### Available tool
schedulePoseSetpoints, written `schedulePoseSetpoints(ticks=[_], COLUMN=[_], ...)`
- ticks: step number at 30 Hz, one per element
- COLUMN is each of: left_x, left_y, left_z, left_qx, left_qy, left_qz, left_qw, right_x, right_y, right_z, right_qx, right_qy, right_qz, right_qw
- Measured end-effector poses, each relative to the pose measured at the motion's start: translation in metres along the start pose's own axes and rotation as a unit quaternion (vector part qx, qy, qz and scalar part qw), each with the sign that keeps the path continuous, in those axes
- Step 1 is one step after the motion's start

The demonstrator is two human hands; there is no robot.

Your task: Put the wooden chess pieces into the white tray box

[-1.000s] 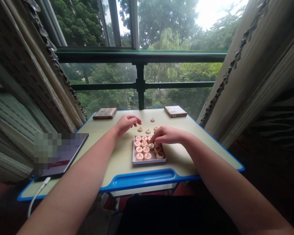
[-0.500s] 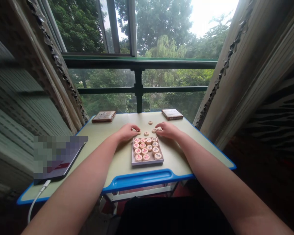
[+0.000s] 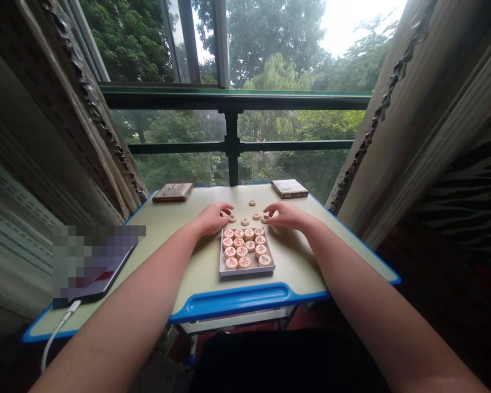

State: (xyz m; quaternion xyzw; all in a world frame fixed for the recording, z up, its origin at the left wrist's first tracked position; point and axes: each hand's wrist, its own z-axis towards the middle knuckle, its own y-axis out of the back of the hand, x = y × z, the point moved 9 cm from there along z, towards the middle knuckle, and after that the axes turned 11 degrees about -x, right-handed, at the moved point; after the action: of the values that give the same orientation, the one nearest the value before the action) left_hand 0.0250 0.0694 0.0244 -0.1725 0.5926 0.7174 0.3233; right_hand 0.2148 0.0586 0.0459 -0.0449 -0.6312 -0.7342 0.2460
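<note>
Near the far middle of the table, my left hand (image 3: 213, 219) is open, its bent fingers and thumb apart beside a wooden Chinese chess piece (image 3: 232, 219). Across from it, my right hand (image 3: 285, 215) is also open, with its fingertips at another chess piece (image 3: 264, 219); its lower fingers are hidden. Between the hands lie two more pieces, a left one (image 3: 245, 221) and a right one (image 3: 256, 216). One piece (image 3: 252, 203) sits farther back. In front of them is a shallow white box (image 3: 246, 273) holding rows of round pieces with red or dark characters.
A flat brown box (image 3: 173, 192) lies at the back left, a pale-topped one (image 3: 289, 188) at the back right. On the left edge rests a partly blurred tablet-like device (image 3: 106, 278) with a white cable (image 3: 57, 333). The table has a blue rim (image 3: 237, 299). Curtains flank the window.
My right hand has shifted slightly right, and two pieces now show by its fingers where one showed clearly before. My left hand stays almost in place. The view has moved slightly.
</note>
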Motion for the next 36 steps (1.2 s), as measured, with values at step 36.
schedulePoseSetpoints(ticks=[36], left_x=[-0.006], left_y=[-0.003], left_z=[-0.002], left_qx=[0.025], left_qy=[-0.004], left_qz=[0.023], left_qw=[0.999], right_x=[0.078], right_y=[-0.012], right_z=[-0.040], right_qx=[0.122], right_qy=[0.169], right_qz=[0.108], right_qw=[0.972])
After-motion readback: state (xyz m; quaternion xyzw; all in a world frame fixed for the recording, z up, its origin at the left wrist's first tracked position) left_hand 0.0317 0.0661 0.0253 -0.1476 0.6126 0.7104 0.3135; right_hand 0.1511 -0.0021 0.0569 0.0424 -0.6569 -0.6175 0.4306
